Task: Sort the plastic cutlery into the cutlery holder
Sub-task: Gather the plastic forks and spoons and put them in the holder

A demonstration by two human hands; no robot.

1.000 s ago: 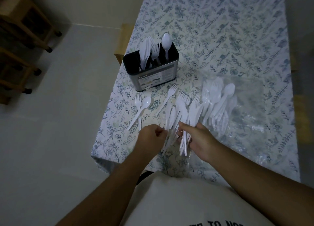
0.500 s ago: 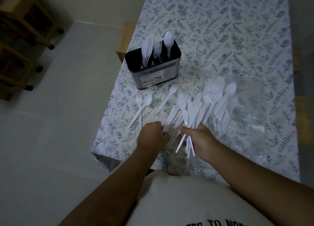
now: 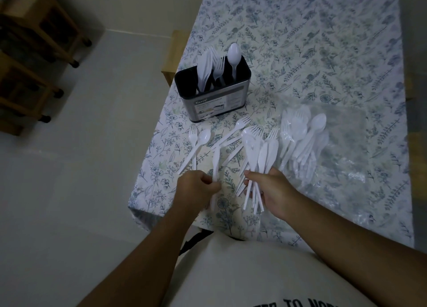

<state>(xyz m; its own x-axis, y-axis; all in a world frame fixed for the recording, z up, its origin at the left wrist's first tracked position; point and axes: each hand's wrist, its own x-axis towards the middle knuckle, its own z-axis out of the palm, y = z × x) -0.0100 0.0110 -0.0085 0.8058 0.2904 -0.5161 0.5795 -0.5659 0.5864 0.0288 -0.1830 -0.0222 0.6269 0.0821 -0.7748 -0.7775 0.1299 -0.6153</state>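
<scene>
A dark metal cutlery holder (image 3: 217,103) stands on the floral tablecloth with white knives, forks and a spoon upright in it. My right hand (image 3: 275,191) grips a bundle of white plastic cutlery (image 3: 258,156) by the handles, spoon and knife heads fanned upward. My left hand (image 3: 196,189) pinches the handle of a single white piece (image 3: 216,165), whose head I cannot make out, drawn apart from the bundle. A loose fork (image 3: 193,140) and spoon (image 3: 203,137) lie left of it, another fork (image 3: 240,125) near the holder.
A clear plastic bag (image 3: 346,145) with more white cutlery (image 3: 302,138) lies to the right of my right hand. The table's left edge (image 3: 147,168) runs close beside my left hand. Wooden furniture on castors (image 3: 34,52) stands on the floor far left.
My left hand has pulled one piece out of the bundle and moved left, away from my right hand. The right hand keeps its hold on the bundle.
</scene>
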